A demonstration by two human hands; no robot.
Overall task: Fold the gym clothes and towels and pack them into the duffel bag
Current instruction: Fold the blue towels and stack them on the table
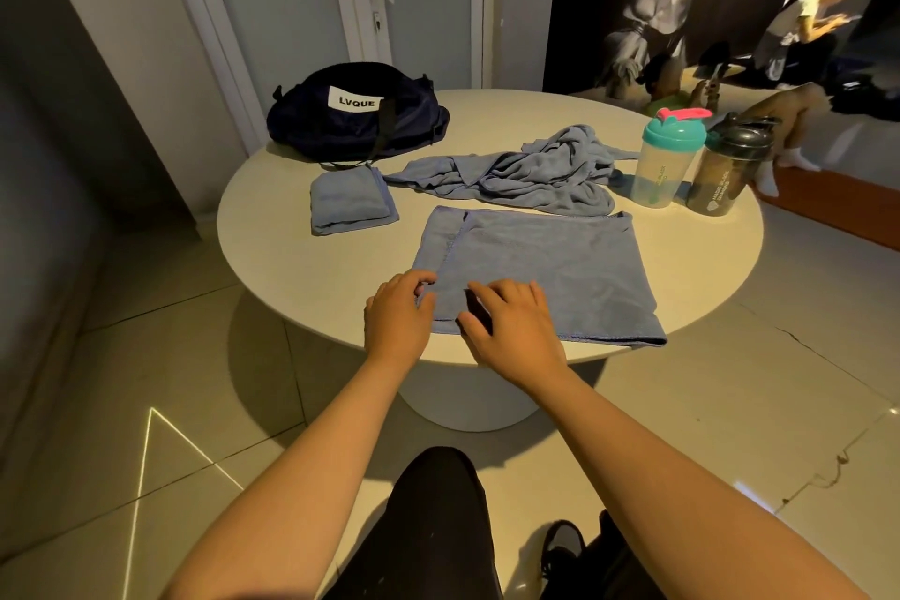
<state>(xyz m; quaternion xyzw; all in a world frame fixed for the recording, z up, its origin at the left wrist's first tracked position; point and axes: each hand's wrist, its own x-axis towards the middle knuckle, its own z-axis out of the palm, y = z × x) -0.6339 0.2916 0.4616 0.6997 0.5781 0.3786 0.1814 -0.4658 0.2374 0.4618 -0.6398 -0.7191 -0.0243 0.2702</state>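
A round table stands in front of the person. On it, from the centre to 6 o'clock, lies a flat towel, blue, spread out, with a strip turned over along its left side. Both hands work at its near left corner, at about 7 o'clock.

The left hand has its fingers curled in and pinches the towel's left edge against the thumb. The right hand lies just beside it on the cloth, fingers spread and only slightly bent, pressing down and gripping nothing.

A folded towel sits at 9 o'clock. The dark duffel bag is at 11 o'clock, just behind it. A crumpled towel sprawls at 12 to 1 o'clock. A teal-lidded bottle and a dark bottle stand side by side at 2 o'clock.
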